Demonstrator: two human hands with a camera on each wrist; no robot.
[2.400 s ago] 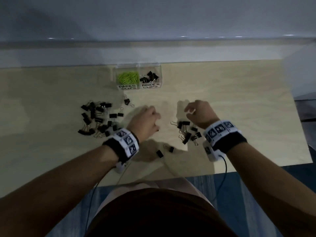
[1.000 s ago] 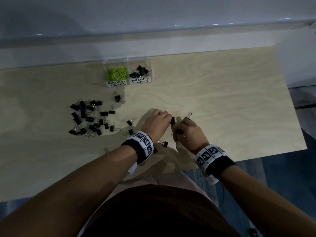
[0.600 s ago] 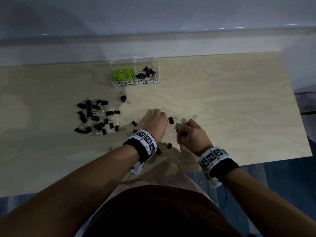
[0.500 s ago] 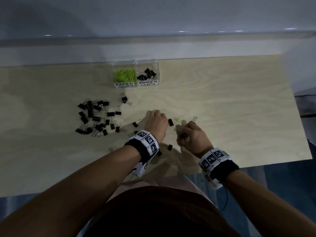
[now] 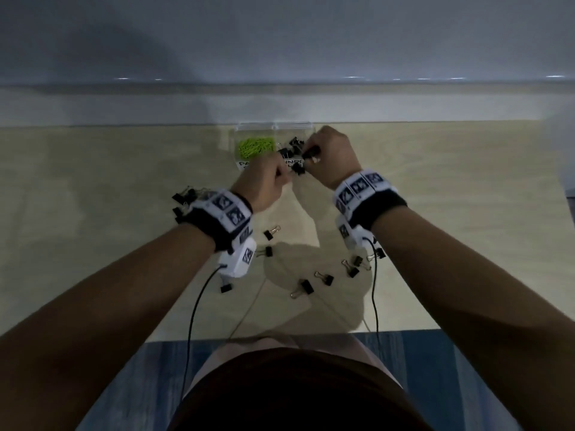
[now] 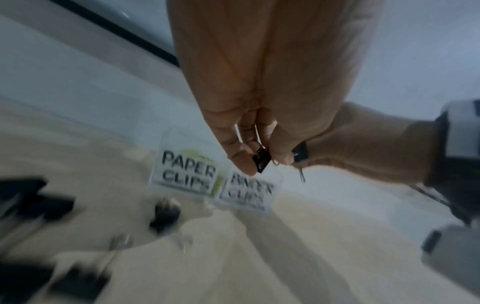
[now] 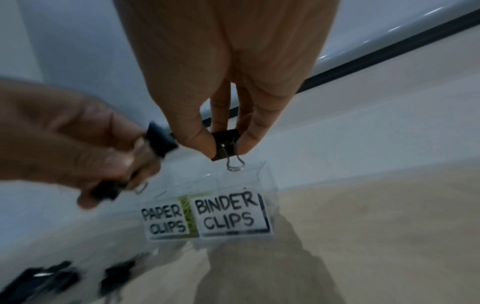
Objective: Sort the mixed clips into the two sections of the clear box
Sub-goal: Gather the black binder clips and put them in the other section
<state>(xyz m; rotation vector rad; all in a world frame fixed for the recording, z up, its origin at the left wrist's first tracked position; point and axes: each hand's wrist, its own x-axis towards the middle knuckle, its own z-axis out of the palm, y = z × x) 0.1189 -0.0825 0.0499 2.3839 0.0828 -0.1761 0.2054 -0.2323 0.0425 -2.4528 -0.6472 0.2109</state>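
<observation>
The clear box (image 5: pixel 306 127) stands at the table's far edge. Its left section holds green paper clips (image 5: pixel 256 146) and its right section holds black binder clips (image 5: pixel 294 144). My right hand (image 5: pixel 311 155) hangs over the right section, labelled BINDER CLIPS (image 7: pixel 230 216). Thumb and fingers of that right hand (image 7: pixel 226 149) pinch a black binder clip (image 7: pixel 225 142). My left hand (image 5: pixel 286 175) hovers just in front of the box. In the left wrist view the left hand (image 6: pixel 259 163) pinches another binder clip (image 6: pixel 261 161). A second clip (image 7: pixel 106 191) shows lower in that fist.
Several loose binder clips (image 5: pixel 306 287) lie on the wooden table (image 5: pixel 435 213) below my wrists, near its front edge. A larger pile (image 5: pixel 183 200) sits at the left, partly hidden by my left wristband. A grey wall rises behind the box.
Both hands have lifted off the middle of the table and moved forward to the box, each carrying binder clips picked from the near pile.
</observation>
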